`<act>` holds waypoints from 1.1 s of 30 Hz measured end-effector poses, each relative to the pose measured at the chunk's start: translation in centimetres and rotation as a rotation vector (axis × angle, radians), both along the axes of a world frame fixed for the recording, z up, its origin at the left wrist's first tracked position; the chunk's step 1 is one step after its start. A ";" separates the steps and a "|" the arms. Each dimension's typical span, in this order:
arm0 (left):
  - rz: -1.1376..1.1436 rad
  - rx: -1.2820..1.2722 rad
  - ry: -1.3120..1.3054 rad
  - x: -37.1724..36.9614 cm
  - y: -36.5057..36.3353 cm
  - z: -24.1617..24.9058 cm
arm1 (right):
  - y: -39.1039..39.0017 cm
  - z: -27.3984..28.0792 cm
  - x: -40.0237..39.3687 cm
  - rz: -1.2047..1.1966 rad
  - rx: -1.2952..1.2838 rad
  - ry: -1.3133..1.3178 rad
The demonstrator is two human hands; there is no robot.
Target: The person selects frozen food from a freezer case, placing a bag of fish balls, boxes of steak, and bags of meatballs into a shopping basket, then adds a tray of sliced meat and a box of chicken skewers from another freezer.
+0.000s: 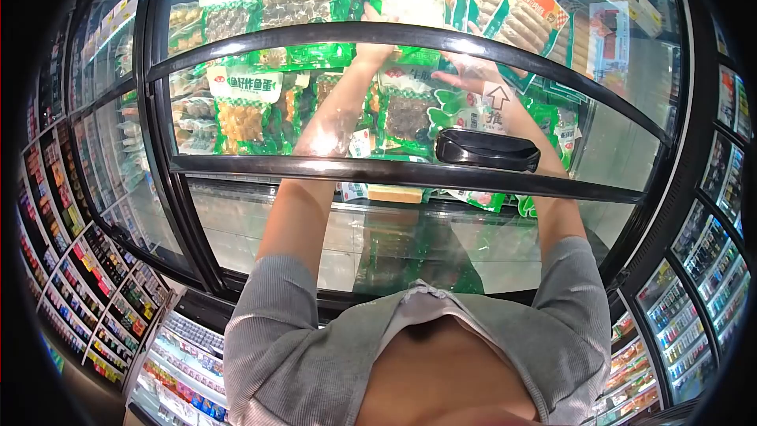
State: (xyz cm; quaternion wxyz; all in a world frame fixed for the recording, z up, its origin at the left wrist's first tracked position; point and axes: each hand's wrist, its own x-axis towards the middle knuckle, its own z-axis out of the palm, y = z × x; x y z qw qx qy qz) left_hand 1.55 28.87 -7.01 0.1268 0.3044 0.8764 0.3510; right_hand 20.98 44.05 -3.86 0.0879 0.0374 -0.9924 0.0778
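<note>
Both my arms reach into a glass-fronted freezer case. My left hand [377,52] is at the left edge of a green-and-white food bag [410,1], its fingers along the bag's side and partly hidden by the black door bar. My right hand [471,71] is near the same bag's lower right corner, thumb stretched out and fingers partly behind the bar. Below the hands lies a green-and-white bag of dark meatballs [405,114]. Orange-and-white packs of sausages [520,12] stand just right of my right hand.
A black door handle [487,150] and the black bars [394,168] cross in front of my forearms. More bagged food, including a bag of yellowish pieces [240,114], fills the case on the left. Stocked shelves [67,244] stand outside on both sides.
</note>
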 end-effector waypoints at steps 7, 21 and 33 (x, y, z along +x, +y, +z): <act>-0.118 -0.145 -0.046 -2.8 0.0 -7.7 | 2.8 -0.4 0.7 0.117 -0.134 0.180; -0.210 -0.309 0.831 1.9 -1.8 -0.4 | 1.7 1.5 1.3 -0.551 0.043 0.279; -0.311 -0.541 0.787 3.8 -0.6 4.5 | 1.9 -1.8 2.5 -0.969 -0.017 0.392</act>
